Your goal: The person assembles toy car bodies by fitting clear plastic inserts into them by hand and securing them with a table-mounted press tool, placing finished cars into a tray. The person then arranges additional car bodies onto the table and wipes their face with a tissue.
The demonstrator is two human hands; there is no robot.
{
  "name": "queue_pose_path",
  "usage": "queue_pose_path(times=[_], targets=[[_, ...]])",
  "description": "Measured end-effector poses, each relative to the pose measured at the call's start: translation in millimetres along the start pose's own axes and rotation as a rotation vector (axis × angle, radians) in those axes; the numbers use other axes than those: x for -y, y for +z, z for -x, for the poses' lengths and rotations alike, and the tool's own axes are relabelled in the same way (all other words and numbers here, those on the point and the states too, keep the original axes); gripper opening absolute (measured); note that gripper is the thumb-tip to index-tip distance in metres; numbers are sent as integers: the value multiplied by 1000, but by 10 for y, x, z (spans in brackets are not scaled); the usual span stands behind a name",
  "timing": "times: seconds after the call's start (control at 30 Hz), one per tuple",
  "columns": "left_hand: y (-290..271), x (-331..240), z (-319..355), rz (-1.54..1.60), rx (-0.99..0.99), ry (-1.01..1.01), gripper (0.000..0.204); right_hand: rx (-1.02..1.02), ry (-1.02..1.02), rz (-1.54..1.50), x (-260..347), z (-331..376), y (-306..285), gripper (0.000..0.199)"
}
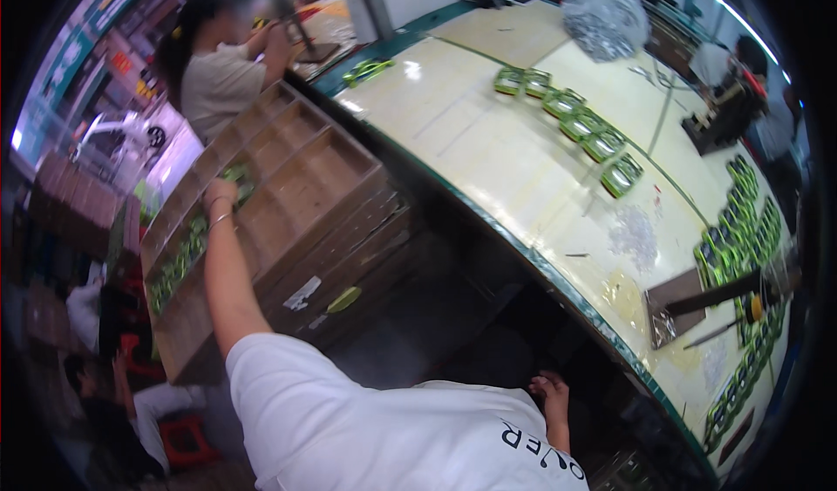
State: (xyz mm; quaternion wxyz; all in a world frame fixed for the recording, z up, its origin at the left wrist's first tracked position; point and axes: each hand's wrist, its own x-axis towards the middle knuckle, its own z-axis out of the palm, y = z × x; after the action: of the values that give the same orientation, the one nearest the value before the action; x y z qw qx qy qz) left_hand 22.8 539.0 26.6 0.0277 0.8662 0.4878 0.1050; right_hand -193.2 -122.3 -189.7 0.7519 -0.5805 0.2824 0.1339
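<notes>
My left hand (221, 196) reaches into a wooden tray (307, 196) divided into compartments, at the left. Its fingers are bent against small green pieces (237, 177), and the fingertips are mostly hidden. More green pieces (179, 269) lie in a row of compartments nearer to me, below that hand. My right hand (551, 391) hangs beside my body, near the table's edge, with its fingers curled in. Whether anything is inside them is too small to make out.
A long cream table (488, 155) with a green edge runs along the right. Green-framed pieces with clear middles (582, 125) form a line on it. Denser green rows (741, 221) lie farther right, by a dark metal stand (706, 297). A clear plastic bag (605, 20) and a seated person (218, 77) are beyond.
</notes>
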Motion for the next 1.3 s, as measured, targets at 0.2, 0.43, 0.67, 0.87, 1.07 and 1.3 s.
queue_pose_path(times=[0.2, 0.43, 0.67, 0.87, 1.07, 1.3], targets=[[-629, -854, 420, 81, -96, 364, 29, 0, 2, 28, 31, 17, -70, 24], [-56, -2644, 1621, 324, 256, 1123, 29, 29, -19, 25, 15, 20, -54, 24], [74, -3263, 2320, 196, 284, 1119, 36, -26, -34, -12, -57, 131, -134, 22], [-237, -2144, 987, 663, -347, 820, 32, -50, -38, 6, -64, 91, -141, 22], [-467, 295, 93, -241, -449, 30, 52, 6, 6, 58, -28, 17, -86, 21], [-66, 1226, 145, -118, -6, -310, 48, -2, 29, 129, 18, 0, 55, 20]])
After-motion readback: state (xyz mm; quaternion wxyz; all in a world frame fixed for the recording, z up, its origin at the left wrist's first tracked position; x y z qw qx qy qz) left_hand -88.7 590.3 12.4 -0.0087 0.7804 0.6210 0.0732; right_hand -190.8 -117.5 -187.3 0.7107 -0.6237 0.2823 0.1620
